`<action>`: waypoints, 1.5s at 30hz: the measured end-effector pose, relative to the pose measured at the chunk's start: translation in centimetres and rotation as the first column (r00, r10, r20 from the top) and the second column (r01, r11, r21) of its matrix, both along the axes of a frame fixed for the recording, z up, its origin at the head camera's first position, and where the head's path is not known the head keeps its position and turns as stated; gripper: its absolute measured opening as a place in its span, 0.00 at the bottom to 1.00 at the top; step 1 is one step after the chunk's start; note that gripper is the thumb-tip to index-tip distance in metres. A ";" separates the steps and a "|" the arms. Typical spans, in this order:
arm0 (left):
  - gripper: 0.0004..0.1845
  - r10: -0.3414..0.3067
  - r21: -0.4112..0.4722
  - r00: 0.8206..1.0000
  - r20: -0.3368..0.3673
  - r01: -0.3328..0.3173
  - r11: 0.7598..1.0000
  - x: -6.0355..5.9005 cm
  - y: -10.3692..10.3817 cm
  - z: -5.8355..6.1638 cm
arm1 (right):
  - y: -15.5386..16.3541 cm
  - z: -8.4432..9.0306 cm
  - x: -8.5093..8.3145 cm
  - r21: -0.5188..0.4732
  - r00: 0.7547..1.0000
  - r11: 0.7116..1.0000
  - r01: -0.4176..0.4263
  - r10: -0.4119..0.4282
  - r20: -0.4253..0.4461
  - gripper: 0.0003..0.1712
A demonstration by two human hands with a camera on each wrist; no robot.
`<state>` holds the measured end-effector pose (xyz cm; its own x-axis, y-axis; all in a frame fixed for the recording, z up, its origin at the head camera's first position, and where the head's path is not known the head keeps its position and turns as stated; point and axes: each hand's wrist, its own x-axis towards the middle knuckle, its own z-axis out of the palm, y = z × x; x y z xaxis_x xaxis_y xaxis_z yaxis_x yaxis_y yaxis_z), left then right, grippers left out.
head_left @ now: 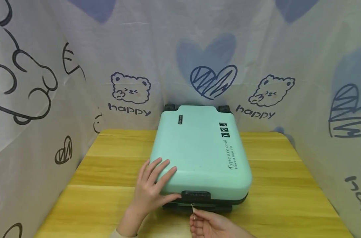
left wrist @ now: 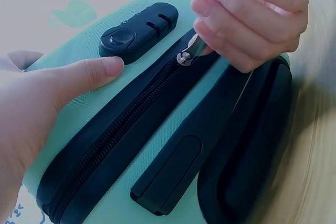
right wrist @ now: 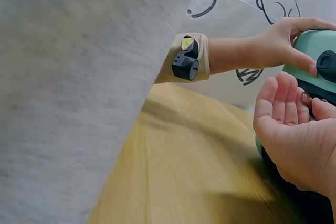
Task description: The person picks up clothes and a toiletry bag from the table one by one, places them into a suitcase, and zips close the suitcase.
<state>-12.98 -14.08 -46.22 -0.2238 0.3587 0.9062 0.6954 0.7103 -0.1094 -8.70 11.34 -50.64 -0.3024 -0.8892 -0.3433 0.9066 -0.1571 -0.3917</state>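
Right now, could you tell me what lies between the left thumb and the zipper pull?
In the left wrist view, only the black zipper band lies between the left thumb and the zipper pull.

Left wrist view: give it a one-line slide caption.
Right hand pinches the zipper pull on a mint suitcase while the left hand steadies it.
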 end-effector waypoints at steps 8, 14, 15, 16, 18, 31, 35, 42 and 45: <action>0.31 -0.087 0.073 0.991 0.102 0.080 0.994 0.7 -0.2 -0.1 | 0.8 -0.5 0.3 0.088 0.987 0.996 0.008 0.006 -0.158 0.18; 0.22 -0.190 0.203 0.980 0.062 0.174 0.964 1.9 -1.2 0.1 | 2.7 0.1 0.2 0.134 0.957 0.990 -0.037 0.074 -0.281 0.21; 0.21 -0.219 0.232 0.973 0.068 0.198 0.952 2.0 -1.5 0.2 | 3.0 0.3 0.1 0.125 0.949 0.991 -0.048 0.084 -0.305 0.21; 0.20 -0.250 0.258 0.965 0.077 0.223 0.940 2.2 -1.7 0.4 | 3.3 0.5 -0.1 0.110 0.942 0.992 -0.062 0.095 -0.323 0.20; 0.17 -0.311 0.310 0.946 0.095 0.269 0.912 2.6 -2.2 0.8 | 3.8 0.8 -0.5 0.068 0.924 0.994 -0.087 0.106 -0.367 0.20; 0.20 -0.750 0.626 0.337 0.569 0.415 0.660 5.3 -4.6 2.3 | 6.2 5.4 -2.1 0.005 0.732 0.995 -0.101 0.077 -0.677 0.23; 0.20 -0.760 0.719 -0.066 0.646 0.387 0.578 5.2 -4.7 2.3 | 7.2 7.6 -2.4 -0.040 0.628 0.997 -0.062 0.008 -0.778 0.23; 0.24 -0.642 0.775 -0.434 0.632 0.382 0.504 4.0 -3.5 0.8 | 8.5 10.7 -3.3 -0.287 0.296 0.957 0.043 -0.286 -0.911 0.26; 0.26 -0.600 0.791 -0.519 0.609 0.347 0.503 3.8 -2.8 0.0 | 8.7 11.6 -3.8 -0.343 0.076 0.929 0.138 -0.355 -0.932 0.27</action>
